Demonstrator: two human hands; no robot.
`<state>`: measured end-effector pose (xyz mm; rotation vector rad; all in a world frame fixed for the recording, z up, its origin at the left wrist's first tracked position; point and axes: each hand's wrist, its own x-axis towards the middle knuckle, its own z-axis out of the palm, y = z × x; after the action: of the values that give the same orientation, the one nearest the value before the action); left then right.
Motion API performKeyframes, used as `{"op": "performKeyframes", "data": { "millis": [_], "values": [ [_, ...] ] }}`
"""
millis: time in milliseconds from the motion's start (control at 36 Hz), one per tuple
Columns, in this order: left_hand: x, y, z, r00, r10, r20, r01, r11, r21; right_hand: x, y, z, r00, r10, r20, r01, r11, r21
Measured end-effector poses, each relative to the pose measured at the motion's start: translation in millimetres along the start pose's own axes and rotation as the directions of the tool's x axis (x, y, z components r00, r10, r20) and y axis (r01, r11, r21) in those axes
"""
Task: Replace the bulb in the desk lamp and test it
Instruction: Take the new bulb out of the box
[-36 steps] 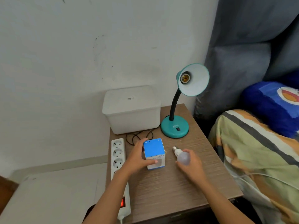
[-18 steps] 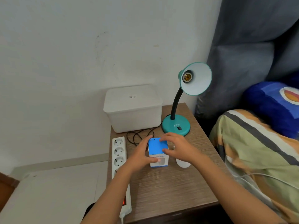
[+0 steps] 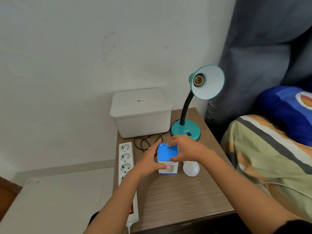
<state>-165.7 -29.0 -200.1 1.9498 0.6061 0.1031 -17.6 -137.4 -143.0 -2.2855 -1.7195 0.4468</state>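
A teal desk lamp (image 3: 185, 131) stands at the back right of the wooden bedside table (image 3: 179, 196); its shade faces me and the socket (image 3: 197, 80) is empty. A small blue-topped white bulb box (image 3: 167, 157) stands upright mid-table. My left hand (image 3: 148, 162) grips its left side with the thumb on the front. My right hand (image 3: 184, 148) holds the box's top and right edge, fingertips on the far top flap. A white bulb (image 3: 191, 168) lies loose on the table just right of the box, partly under my right wrist.
A white lidded plastic bin (image 3: 141, 112) sits at the back left of the table. A white power strip (image 3: 126, 159) with a lit red switch runs along the left edge, a black cord (image 3: 145, 141) coiled beside it. A bed with a striped blanket (image 3: 270, 157) lies right.
My right hand let go of the white bulb on the table and moved left onto the top of the box. My left hand stayed on the box.
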Motion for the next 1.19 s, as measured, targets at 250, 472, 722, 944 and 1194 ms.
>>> {"op": "performKeyframes", "data": {
  "millis": [250, 472, 722, 944, 1194],
  "values": [
    [2.3, -2.5, -0.7, 1.0, 0.005, 0.019, -0.004, 1.0, -0.021, 1.5, -4.1, -0.2, 0.999, -0.027, 0.04, 0.032, 0.992, -0.121],
    [1.8, -4.5, -0.1, 1.0, 0.003, 0.03, -0.001, 0.998, -0.07, -5.4, -2.6, 8.7, 0.984, -0.178, 0.016, 0.176, 0.954, -0.241],
    [2.8, -5.3, 1.7, 0.999, 0.036, 0.026, -0.033, 0.996, -0.085, -7.2, 1.0, 2.4, 0.983, 0.056, -0.173, 0.003, 0.946, 0.324],
    [3.0, -4.9, 2.3, 0.997, 0.074, 0.026, -0.07, 0.99, -0.126, 7.2, 0.2, 6.0, 0.913, 0.292, -0.284, -0.092, 0.828, 0.554],
    [4.6, 0.5, 1.2, 0.992, 0.101, 0.072, -0.093, 0.99, -0.109, 27.3, 3.6, 6.0, 0.774, 0.569, -0.277, -0.223, 0.655, 0.722]
  ]
}}
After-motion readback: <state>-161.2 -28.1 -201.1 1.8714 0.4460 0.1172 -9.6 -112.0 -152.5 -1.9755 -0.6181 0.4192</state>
